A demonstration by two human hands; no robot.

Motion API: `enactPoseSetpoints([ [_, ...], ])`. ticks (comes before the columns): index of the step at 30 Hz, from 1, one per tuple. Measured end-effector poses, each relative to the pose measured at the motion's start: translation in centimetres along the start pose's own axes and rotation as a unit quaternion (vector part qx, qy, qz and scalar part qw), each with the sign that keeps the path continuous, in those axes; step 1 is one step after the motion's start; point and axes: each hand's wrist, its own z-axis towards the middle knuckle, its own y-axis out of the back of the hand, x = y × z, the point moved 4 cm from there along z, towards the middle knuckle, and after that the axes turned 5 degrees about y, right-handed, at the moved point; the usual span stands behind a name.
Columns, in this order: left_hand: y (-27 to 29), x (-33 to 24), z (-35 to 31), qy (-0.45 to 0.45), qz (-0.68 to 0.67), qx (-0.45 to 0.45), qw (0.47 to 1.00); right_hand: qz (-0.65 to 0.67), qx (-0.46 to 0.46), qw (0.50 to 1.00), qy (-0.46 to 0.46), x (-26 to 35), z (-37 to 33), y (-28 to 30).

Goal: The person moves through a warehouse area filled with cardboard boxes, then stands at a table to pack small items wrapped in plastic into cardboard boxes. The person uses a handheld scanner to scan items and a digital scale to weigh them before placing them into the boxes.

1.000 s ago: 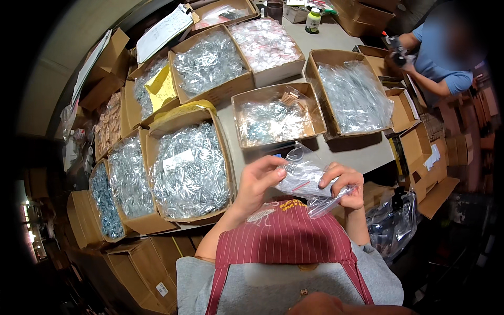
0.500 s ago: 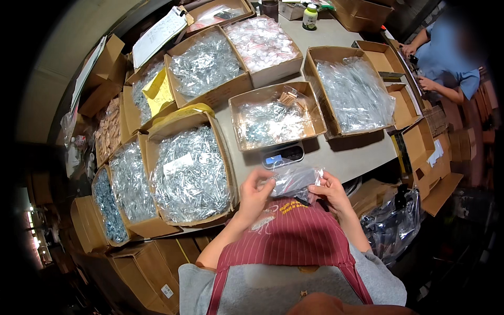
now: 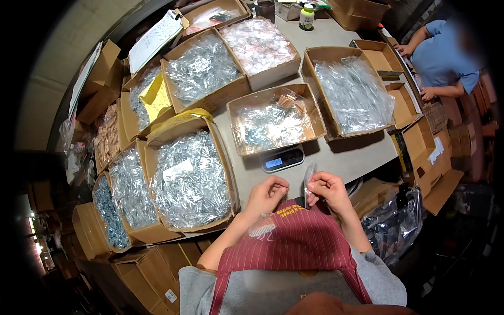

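Observation:
A small clear plastic bag (image 3: pixel 310 177) stands almost edge-on in my right hand (image 3: pixel 329 191), pinched between thumb and fingers above the apron. To its left, my left hand (image 3: pixel 266 195) is loosely curled, thumb and fingertips a little apart, with no object showing in it. Just beyond both hands lies a small scale (image 3: pixel 283 158) with a lit display, in front of a cardboard box (image 3: pixel 236 143). This box contains clear bags of small metal parts (image 3: pixel 268 126) and several wooden dowels (image 3: pixel 289 101).
Boxes of bagged metal hardware (image 3: pixel 191 176) crowd the left side. Long clear bags (image 3: pixel 354 94) fill a box at right. A green bottle (image 3: pixel 306 17) stands at the back. Another person's hand (image 3: pixel 428 93) is at far right, near shallow cardboard trays (image 3: pixel 375 55).
The bag, earlier spread flat between both hands, has turned edge-on in my right hand. My left hand has let go of it. The scale shows more fully.

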Motion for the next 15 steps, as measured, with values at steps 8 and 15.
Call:
enactPoseSetpoints([
  [8,-0.8,-2.5,-0.9,-0.005,0.109,0.036,0.993,-0.193,0.111,0.975,-0.017,0.4,0.5,-2.5],
  [15,0.1,-4.1,-0.5,-0.117,0.198,-0.028,0.973,-0.366,0.064,0.917,0.141,1.0,1.6,-2.9],
])
